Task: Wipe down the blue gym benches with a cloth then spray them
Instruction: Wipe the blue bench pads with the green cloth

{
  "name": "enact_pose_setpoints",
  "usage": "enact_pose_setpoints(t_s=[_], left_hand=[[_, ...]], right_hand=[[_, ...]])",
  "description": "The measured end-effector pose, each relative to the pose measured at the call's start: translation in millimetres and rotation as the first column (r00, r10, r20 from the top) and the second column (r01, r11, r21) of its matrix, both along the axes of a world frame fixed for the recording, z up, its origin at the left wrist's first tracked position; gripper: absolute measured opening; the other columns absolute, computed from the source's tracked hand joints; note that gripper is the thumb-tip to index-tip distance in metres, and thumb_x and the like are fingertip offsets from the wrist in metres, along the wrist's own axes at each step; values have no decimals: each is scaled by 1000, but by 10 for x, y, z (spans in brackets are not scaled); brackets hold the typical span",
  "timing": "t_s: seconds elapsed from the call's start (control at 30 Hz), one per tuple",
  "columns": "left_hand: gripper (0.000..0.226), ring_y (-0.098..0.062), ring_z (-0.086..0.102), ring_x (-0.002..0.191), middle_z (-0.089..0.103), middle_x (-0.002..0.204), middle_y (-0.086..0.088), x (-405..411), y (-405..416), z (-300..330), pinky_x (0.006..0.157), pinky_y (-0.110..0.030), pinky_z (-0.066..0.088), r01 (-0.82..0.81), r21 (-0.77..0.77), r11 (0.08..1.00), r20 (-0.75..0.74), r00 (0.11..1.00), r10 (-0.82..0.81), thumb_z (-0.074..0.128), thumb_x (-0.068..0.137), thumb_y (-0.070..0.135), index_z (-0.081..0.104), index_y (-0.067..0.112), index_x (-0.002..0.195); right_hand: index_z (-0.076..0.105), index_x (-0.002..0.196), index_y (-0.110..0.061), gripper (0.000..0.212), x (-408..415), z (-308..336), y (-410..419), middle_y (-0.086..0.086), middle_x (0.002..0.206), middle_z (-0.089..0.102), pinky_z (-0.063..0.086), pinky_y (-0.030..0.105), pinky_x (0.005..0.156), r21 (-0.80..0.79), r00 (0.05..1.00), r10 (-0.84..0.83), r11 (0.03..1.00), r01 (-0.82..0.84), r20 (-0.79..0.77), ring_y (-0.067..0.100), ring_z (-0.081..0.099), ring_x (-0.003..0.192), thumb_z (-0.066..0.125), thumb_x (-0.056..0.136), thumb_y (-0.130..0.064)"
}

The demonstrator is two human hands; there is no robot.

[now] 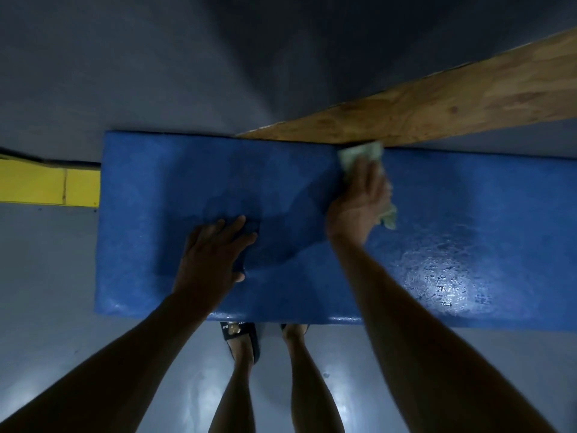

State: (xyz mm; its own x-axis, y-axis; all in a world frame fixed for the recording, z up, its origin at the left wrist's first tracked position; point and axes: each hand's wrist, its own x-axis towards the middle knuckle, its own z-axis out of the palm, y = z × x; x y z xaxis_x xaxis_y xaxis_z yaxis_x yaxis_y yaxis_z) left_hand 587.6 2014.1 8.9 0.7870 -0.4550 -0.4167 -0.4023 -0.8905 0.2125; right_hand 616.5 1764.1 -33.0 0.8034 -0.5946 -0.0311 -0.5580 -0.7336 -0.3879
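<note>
A blue padded gym bench [156, 189] lies crosswise below me, its surface glossy on the right side. My right hand [359, 201] presses a pale green cloth [362, 151] flat on the bench near its far edge; cloth ends stick out past the fingers and beside the palm. My left hand [212, 254] rests flat on the bench's left half with fingers spread, holding nothing. No spray bottle is in view.
A wooden plank [437, 101] slants from the bench's far edge up to the right. A yellow block [46, 182] sits on the floor at the left. My two legs and a black sandal [240, 339] stand on the grey floor [62, 307] against the bench's near edge.
</note>
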Motion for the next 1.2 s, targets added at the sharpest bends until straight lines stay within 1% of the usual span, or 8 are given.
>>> enact_pose_setpoints(t_s=[0.13, 0.27, 0.43, 0.67, 0.8, 0.9, 1.0, 1.2], left_hand=[[91, -35, 54, 122, 51, 146, -2, -1, 11, 15, 100, -53, 41, 4, 18, 1000, -13, 1000, -4, 96, 41, 34, 62, 29, 126], [90, -37, 55, 121, 53, 143, -3, 2, 12, 7, 100, -52, 42, -7, 26, 1000, -14, 1000, 8, 95, 41, 34, 63, 28, 125], [92, -37, 55, 121, 54, 143, -2, -4, 25, -8, 99, -53, 43, 7, 25, 1000, -2, 1000, -7, 96, 40, 34, 62, 29, 126], [92, -35, 53, 122, 50, 146, 0, -35, 34, -21, 99, -54, 42, 4, 2, 1000, -1, 1000, -4, 95, 41, 35, 60, 31, 127], [91, -35, 53, 120, 52, 144, -1, 6, 75, -55, 100, -52, 37, 33, -10, 999, 3, 999, -33, 95, 40, 38, 61, 30, 124], [86, -34, 56, 116, 55, 140, -4, 80, 81, -24, 101, -49, 36, 85, -9, 996, -9, 996, -85, 93, 42, 41, 63, 30, 122], [88, -31, 60, 105, 59, 135, -2, 236, 170, 18, 98, -49, 41, 136, -50, 989, 26, 991, -135, 94, 43, 41, 62, 30, 124], [101, -45, 42, 123, 39, 153, -11, 594, 791, 101, 99, -61, 40, 115, -20, 993, 128, 985, -112, 94, 51, 39, 49, 26, 140]], right_hand=[[43, 147, -19, 69, -62, 72, 440, 8, 154, 37, 25, 53, 117, 57, 815, 580, 813, -579, 17, 34, 33, 141, 59, 82, -3], [42, 149, -21, 65, 33, 66, -384, 4, 156, 38, 37, 50, 112, -45, 535, 843, 533, -845, -55, 33, 40, 138, 49, 87, -2], [43, 147, -30, 58, -134, 103, -1398, 0, 155, 37, 45, 50, 103, 25, 880, 468, 883, -468, -81, 28, 37, 139, 55, 93, -12], [54, 138, -11, 63, 17, 87, -261, 16, 143, 51, 39, 51, 106, -10, 997, -68, 998, 68, -33, 41, 50, 124, 39, 77, -21], [43, 146, -18, 63, 133, 146, 659, 9, 154, 38, 23, 50, 117, 91, 976, 210, 975, -205, -51, 37, 33, 140, 45, 83, -20], [43, 147, -19, 58, 156, 99, 535, 6, 155, 37, 33, 52, 112, 59, 744, 666, 746, -664, -48, 34, 36, 140, 50, 89, -14], [45, 147, -22, 66, 213, 75, -142, 4, 155, 39, 44, 48, 105, -55, 551, 828, 548, -835, -103, 31, 43, 137, 63, 85, -6], [50, 144, -26, 67, -44, 198, -677, 3, 154, 41, 39, 45, 111, 13, 969, 230, 973, -230, -90, 30, 39, 138, 42, 82, -2]])
